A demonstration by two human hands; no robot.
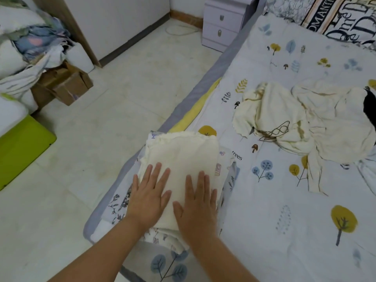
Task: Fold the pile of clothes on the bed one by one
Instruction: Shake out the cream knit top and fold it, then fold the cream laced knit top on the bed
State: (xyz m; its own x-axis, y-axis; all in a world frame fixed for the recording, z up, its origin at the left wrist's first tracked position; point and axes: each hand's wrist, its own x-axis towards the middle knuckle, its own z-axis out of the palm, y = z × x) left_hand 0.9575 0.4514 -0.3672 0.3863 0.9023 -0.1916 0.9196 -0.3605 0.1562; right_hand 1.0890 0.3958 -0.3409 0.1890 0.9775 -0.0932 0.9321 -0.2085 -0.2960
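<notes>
A folded cream garment point(183, 153) lies on top of a small stack of folded printed clothes point(160, 237) at the bed's near left edge. My left hand point(148, 198) presses flat on its left part with straight, spread fingers. My right hand point(198, 208) lies flat beside it on the garment's right part, fingers straight. Further right on the bed lies a crumpled pile of cream clothes point(301, 117) with a thin dark cord point(276, 132) on it. A black piece point(369, 110) shows at the right edge of the pile.
The bed point(284, 200) has a white sheet with a tree print, and a lettered pillow point(341, 17) at its head. A white nightstand point(221, 23) stands at the back. On the floor at left are cardboard boxes point(65, 84), heaped bedding point(26, 37) and a green board point(22, 147).
</notes>
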